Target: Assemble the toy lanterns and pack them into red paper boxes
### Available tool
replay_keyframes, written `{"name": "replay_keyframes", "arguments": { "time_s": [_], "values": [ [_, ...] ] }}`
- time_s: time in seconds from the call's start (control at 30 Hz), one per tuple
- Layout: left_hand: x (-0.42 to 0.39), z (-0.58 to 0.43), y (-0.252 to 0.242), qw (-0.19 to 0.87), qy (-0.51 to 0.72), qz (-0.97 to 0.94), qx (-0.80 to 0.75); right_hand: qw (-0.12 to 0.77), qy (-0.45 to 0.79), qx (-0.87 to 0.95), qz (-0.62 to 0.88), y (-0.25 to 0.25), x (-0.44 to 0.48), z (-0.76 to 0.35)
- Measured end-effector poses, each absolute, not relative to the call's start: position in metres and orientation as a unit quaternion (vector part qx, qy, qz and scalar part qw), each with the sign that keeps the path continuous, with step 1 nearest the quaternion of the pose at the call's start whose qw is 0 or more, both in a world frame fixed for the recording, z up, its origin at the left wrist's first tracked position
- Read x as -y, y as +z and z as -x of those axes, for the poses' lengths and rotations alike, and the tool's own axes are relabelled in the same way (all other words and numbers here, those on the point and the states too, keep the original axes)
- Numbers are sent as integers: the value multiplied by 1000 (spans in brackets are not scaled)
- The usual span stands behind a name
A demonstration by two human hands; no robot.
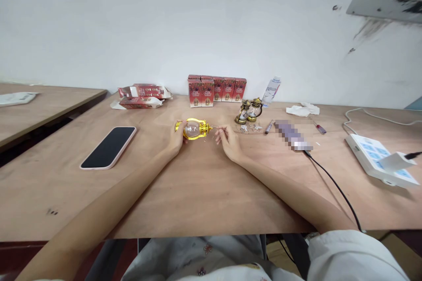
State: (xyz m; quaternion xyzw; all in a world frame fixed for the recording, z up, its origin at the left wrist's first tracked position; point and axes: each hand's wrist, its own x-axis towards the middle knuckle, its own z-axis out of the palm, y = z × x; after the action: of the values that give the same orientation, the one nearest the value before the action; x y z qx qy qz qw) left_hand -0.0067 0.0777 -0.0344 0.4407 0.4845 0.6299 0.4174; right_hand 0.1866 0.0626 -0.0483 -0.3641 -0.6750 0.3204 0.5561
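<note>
A small gold lantern (194,129) with a clear globe lies on its side, its top pointing right. My left hand (177,138) is closed around its base end. By the lantern's top, my right hand (230,142) is closed in a pinch. A thin bit shows between the top and those fingertips, too small to make out. To the right of that hand stand two bronze-coloured lanterns (253,112), with several small metal pieces (244,129) lying in front of them.
Red boxes (201,94) stand by the wall, opened boxes (141,96) to their left. A phone (108,148) lies at left. Rightward are a clear bottle (272,90), a pen (269,127), a blurred cabled device (292,135), tissue (303,109), a screwdriver (319,128) and a power strip (372,153).
</note>
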Motion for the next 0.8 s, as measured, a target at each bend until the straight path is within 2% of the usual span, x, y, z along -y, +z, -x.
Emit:
{"name": "replay_keyframes", "arguments": {
  "time_s": [0.8],
  "values": [
    [-76, 7, -33, 411, 612, -464, -491, 543, 301, 677, 395, -50, -64, -188]
  ]
}}
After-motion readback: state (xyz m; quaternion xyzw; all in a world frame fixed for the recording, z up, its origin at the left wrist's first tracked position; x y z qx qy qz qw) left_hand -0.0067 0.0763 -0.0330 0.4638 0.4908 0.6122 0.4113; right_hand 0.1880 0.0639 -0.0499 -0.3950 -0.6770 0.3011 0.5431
